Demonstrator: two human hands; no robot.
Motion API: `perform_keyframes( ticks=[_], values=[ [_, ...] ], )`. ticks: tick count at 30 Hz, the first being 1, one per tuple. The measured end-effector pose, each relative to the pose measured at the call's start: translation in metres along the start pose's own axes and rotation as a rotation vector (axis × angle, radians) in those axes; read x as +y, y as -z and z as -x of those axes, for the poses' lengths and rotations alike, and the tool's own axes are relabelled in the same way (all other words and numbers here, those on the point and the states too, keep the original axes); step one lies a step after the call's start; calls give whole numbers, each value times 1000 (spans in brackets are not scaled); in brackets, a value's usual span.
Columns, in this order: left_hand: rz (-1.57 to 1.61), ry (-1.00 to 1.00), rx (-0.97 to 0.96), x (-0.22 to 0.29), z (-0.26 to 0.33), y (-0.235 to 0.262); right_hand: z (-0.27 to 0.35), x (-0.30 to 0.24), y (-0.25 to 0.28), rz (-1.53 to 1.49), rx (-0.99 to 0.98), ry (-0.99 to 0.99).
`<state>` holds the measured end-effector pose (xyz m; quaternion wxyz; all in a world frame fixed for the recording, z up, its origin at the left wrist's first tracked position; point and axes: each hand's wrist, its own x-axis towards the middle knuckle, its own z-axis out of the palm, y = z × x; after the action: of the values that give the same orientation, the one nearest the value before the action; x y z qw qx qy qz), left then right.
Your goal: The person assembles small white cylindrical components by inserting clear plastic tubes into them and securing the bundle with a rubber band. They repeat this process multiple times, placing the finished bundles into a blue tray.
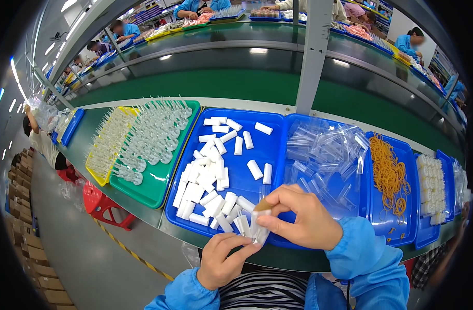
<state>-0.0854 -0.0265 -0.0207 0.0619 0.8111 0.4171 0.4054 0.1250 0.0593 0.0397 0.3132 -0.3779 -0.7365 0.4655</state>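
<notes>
Over the front edge of a blue tray [195, 150] holding white cylinders [208, 173], both hands meet at a translucent, tube-like plastic piece [260, 228]. My right hand [306, 219] is closed, with thumb and fingers pinching its upper part. A tan-brown patch [263, 205] shows between those fingers, and I cannot make out what it is. Lower down, the fingertips of my left hand [223, 258] close on the bottom end of the piece. Just right of this tray, another blue tray [345, 199] carries a heap of clear plastic tubes [324, 147].
On the left, a green tray [153, 188] and a yellow tray [99, 178] bear clear, stemmed parts. Rightward lie orange rubber bands [386, 170] in a blue tray and whitish parts [430, 183]. A metal post [315, 57] rises behind the trays. Red stools [104, 204] stand left.
</notes>
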Motion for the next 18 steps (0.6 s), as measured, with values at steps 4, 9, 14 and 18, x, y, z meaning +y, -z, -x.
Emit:
perform_keyframes(
  ticks=[4,9,14,18],
  values=[
    [7,5,31,1,4,2,-4,-4,-7,-122,1,-2],
    [74,4,134,-9,5,0,-6,9,-18,305,51,550],
    [257,142,339,-9,13,-7,11,14,-44,-50,74,251],
    [233,201,309,-10,21,-6,-1,17,-45,49,102,338]
  ],
)
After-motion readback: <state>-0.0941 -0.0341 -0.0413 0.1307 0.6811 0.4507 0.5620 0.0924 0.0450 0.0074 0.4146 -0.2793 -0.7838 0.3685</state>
